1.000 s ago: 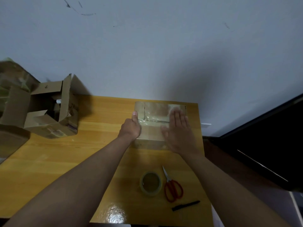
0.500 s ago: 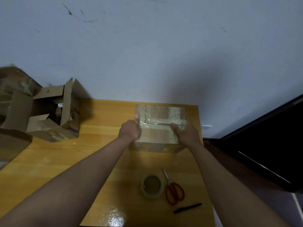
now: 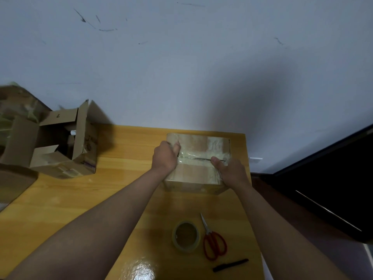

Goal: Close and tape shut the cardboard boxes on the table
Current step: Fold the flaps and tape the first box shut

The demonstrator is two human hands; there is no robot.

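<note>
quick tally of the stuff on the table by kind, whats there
cardboard boxes: 2, a taped box and an open box
tape roll: 1
red scissors: 1
black pen: 1
total: 5

— How are the two arms placed?
— Both bare forearms are stretched forward from the bottom corners and are brought closer together toward the wrists.
— And the left hand (image 3: 164, 157)?
— It is seen from the back, with the fingers curled and the thumb laid on the upper surface of the box (image 3: 198, 164).
— The right hand (image 3: 230, 171)?
— It is set on the box's right edge; the thumb is pointed inward, the fingers are bent down over the side.
</note>
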